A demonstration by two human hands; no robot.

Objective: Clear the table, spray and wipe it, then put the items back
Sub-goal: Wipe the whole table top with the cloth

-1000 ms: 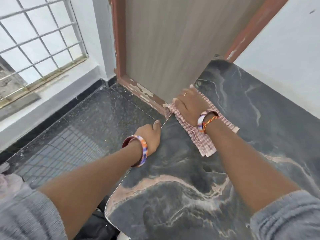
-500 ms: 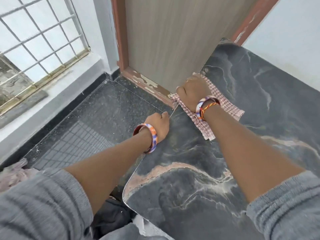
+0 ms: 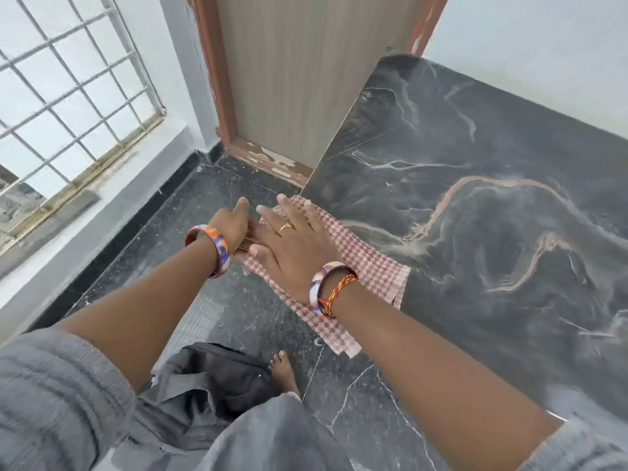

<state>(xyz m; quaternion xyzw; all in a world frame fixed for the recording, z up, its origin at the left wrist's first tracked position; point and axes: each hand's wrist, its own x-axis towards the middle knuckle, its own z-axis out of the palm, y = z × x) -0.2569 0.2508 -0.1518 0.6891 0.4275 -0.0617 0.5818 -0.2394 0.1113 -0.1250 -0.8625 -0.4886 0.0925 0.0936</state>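
The dark marble-patterned table (image 3: 475, 164) fills the right side, with nothing on its top except a pink-and-white checked cloth (image 3: 370, 266). The cloth lies at the table's left edge and partly hangs over it. My right hand (image 3: 295, 246) rests flat on the cloth with fingers spread, pressing it at the edge. My left hand (image 3: 231, 226) is cupped just off the table's edge, touching the cloth and my right hand. Its thumb points up and its fingers are hidden behind my right hand.
A wooden door (image 3: 289, 79) with a chipped frame stands behind the table's far left corner. A barred window (image 3: 68, 96) and its ledge are at left. On the black floor (image 3: 170, 249) below lie a black bag (image 3: 221, 379) and my bare foot (image 3: 283, 368).
My right hand has drawn the cloth back along the left edge toward me and over the side. My left hand left its grip on the edge and now cups beside the cloth.
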